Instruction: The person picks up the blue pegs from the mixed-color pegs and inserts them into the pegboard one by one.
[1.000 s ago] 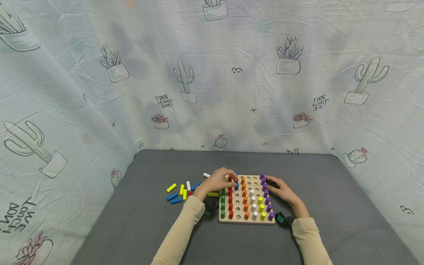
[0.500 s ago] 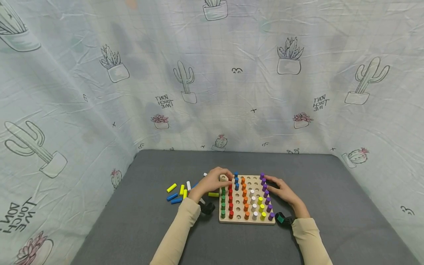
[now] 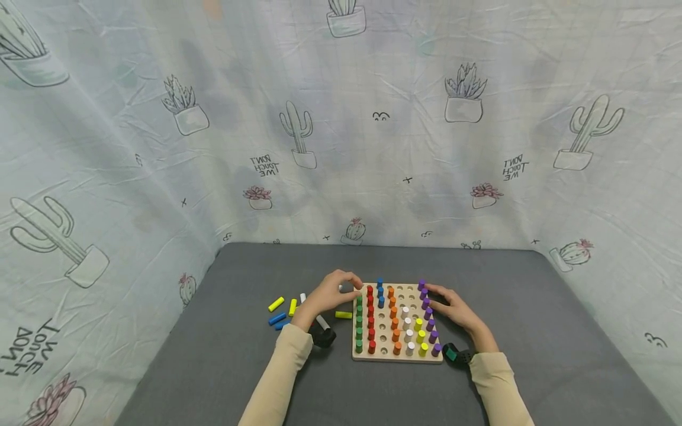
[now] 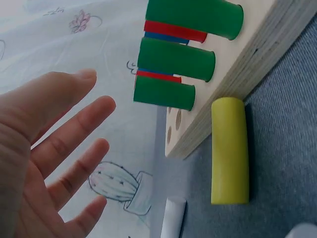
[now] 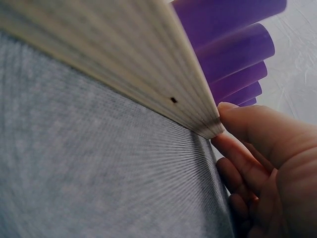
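Observation:
A wooden pegboard [image 3: 396,359] lies on the table with upright pegs in coloured columns: green [image 3: 359,322], red [image 3: 370,323], a short blue column [image 3: 380,292], orange [image 3: 394,312], white [image 3: 408,335], yellow [image 3: 421,336] and purple [image 3: 430,325]. Past the board's far left corner, my left hand [image 4: 54,148] is raised, fingers spread apart and holding nothing. At the right edge, my right hand [image 5: 287,158] pinches the board's rim between thumb and finger, beside the purple pegs. Several holes in the blue, white and yellow columns are bare.
Left of the board lie loose pegs: a yellow peg [image 3: 343,315] near its edge, a white peg [image 3: 322,322] by the left wrist, and blue [image 3: 277,318] and yellow [image 3: 276,304] ones farther left. A patterned cloth [image 3: 341,148] hangs behind the grey table [image 3: 341,390].
My left hand has let go of a blue peg in the board and moved left, away from the blue column. The right hand stays at the board's edge.

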Tool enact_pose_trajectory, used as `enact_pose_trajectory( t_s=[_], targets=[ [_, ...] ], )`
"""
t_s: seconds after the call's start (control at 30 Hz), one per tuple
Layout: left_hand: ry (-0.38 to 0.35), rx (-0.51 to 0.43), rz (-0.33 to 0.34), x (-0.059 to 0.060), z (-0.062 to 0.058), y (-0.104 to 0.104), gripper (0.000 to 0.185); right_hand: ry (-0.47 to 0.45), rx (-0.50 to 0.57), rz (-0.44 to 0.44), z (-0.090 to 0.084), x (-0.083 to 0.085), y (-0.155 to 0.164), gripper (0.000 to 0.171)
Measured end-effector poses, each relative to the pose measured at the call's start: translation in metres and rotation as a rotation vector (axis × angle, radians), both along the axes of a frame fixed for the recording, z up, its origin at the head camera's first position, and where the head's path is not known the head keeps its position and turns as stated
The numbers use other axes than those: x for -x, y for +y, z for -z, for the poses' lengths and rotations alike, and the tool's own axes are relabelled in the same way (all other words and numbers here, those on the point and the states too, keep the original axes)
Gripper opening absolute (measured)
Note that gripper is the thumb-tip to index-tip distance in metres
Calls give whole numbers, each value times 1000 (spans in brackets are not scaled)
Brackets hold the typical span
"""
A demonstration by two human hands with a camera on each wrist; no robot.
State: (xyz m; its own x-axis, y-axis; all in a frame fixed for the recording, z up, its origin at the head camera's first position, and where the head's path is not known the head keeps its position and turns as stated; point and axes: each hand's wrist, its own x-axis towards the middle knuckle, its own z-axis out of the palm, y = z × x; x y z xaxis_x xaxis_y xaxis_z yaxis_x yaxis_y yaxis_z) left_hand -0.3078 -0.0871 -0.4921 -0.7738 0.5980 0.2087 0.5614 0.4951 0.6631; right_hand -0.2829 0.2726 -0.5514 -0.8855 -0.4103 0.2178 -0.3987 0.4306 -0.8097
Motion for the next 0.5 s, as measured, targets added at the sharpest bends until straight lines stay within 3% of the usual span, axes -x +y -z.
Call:
enact_pose_trajectory(
  t_s=[0.5],
  targets=[
    [12,-1,-68,-7,10,-25,20,-21,5,24,-1,-2,-2,45]
  ],
)
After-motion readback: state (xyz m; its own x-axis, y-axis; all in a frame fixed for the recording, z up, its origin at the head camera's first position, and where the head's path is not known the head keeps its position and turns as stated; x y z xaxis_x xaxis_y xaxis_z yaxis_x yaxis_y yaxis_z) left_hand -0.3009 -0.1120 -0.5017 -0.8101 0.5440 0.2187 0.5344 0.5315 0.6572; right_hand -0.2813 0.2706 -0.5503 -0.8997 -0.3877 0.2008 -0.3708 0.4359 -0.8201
